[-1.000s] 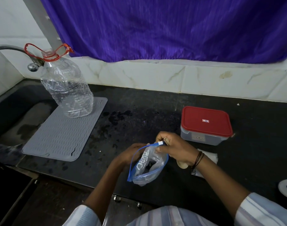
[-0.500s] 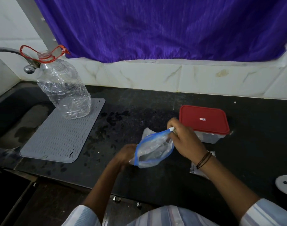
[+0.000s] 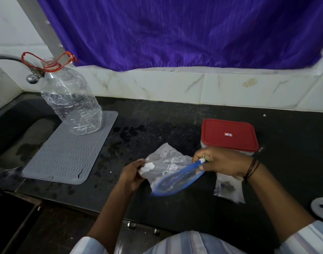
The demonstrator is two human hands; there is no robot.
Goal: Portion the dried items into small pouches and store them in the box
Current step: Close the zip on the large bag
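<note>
A clear zip bag with a blue zip edge [image 3: 172, 173] is held above the black counter, lying on its side. My right hand [image 3: 222, 162] pinches the zip end with its white slider. My left hand [image 3: 132, 175] grips the bag's bottom corner. A box with a red lid [image 3: 229, 135], shut, stands on the counter just behind my right hand. A small clear pouch with dark dried bits [image 3: 228, 189] lies flat under my right wrist.
A grey ribbed mat [image 3: 65, 154] lies to the left with a large clear plastic bottle [image 3: 72, 105] standing on its far end. Beyond it are a tap [image 3: 14, 63] and a dark sink [image 3: 14, 132]. A white round object [image 3: 322, 208] sits at the right edge.
The bag has turned from hanging mouth-up to lying on its side. My right hand pulled the zip end rightward toward the box, and my left hand shifted to the bag's bottom corner.
</note>
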